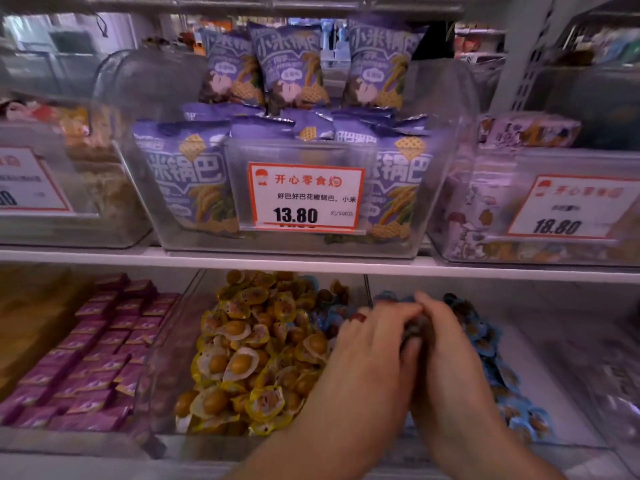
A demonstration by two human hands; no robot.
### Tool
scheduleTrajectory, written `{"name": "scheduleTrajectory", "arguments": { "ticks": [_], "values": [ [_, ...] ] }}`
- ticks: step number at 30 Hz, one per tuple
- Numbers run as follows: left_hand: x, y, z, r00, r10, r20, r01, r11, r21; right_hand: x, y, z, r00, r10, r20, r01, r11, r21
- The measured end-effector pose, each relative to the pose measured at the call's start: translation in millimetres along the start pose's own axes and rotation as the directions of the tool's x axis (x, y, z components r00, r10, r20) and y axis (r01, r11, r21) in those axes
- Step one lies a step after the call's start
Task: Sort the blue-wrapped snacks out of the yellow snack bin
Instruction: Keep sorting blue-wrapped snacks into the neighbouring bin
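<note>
Purple-pink wrapped squares (100, 344) fill the clear bin at the lower left of the shelf. Next to it, the yellow snack bin (173, 344) holds a heap of yellow-wrapped snacks (242, 358), each showing a round brown piece, with a few blue-wrapped snacks (329, 322) lying along the heap's right edge near the divider. Above, on the upper shelf (311, 263), a clear tub of purple bags (183, 181) carries a price card (306, 195) reading 13.80; blurred tubs stand on either side of it.

Both hands meet at the boundary between the yellow bin and the bin on its right. The left hand (372, 341), with a red band on 1 finger, reaches over the right side of the yellow heap, fingers curled toward the other hand. The right hand (446, 341) presses against it, fingers bent, and between them sits a dark, blurred clump (414, 332); I cannot tell which hand grips it or what it is. Further right, more blue-wrapped packets (498, 372) lie piled in the neighbouring bin.
</note>
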State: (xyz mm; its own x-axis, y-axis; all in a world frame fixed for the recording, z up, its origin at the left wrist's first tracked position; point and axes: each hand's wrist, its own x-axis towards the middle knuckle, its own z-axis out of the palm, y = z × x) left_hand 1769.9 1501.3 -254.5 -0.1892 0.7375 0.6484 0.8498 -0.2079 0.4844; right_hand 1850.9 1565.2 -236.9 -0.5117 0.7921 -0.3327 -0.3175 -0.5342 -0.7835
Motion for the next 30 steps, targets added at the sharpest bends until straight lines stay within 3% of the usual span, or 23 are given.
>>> {"name": "scheduleTrajectory", "arguments": {
  "ticks": [2,4,6,7,9,10,12,14,17,19,26,28,30],
  "values": [
    [2,7,6,0.999,0.030,-0.014,-0.026,0.981,0.194,-4,-5,-6,0.981,0.109,0.162,-0.136,0.977,0.166],
    [8,8,3,0.995,0.012,0.098,-0.042,0.950,0.309,-2,-9,-14,0.974,0.124,0.190,-0.153,0.977,0.148],
    [9,-4,3,0.954,-0.050,0.297,-0.005,0.983,0.182,5,-13,-22,0.981,0.119,0.155,-0.134,0.986,0.094],
    [10,-14,1,0.938,-0.110,0.328,0.095,0.994,0.060,9,-16,-26,0.989,0.097,0.108,-0.105,0.992,0.068],
    [19,-43,-5,0.918,-0.298,0.263,0.342,0.929,-0.140,19,-24,-38,1.000,0.030,0.002,-0.030,0.999,0.014],
    [26,-64,-5,0.898,-0.371,0.236,0.399,0.913,-0.082,24,-28,-45,0.999,0.005,-0.041,-0.006,1.000,-0.009],
    [44,-102,1,0.859,-0.409,0.307,0.330,0.902,0.277,32,-30,-55,0.995,-0.013,-0.102,0.007,0.998,-0.059],
    [54,-127,18,0.803,-0.393,0.448,0.204,0.888,0.413,37,-29,-58,0.992,0.004,-0.129,-0.016,0.995,-0.094],
    [63,-140,43,0.642,-0.340,0.687,0.138,0.933,0.333,42,-23,-59,0.989,0.024,-0.148,-0.042,0.992,-0.122],
    [70,-147,54,0.579,-0.360,0.731,0.096,0.921,0.377,42,-20,-57,0.992,0.024,-0.124,-0.041,0.990,-0.135],
    [67,-155,64,0.461,-0.439,0.771,0.013,0.872,0.489,43,-18,-50,0.997,0.043,-0.059,-0.052,0.985,-0.162],
    [68,-156,61,0.467,-0.427,0.774,0.009,0.878,0.479,45,-19,-52,0.997,0.039,-0.070,-0.050,0.986,-0.157],
    [69,-160,55,0.520,-0.391,0.759,0.044,0.900,0.434,46,-20,-54,0.997,0.028,-0.077,-0.039,0.987,-0.156]
  ]
}}
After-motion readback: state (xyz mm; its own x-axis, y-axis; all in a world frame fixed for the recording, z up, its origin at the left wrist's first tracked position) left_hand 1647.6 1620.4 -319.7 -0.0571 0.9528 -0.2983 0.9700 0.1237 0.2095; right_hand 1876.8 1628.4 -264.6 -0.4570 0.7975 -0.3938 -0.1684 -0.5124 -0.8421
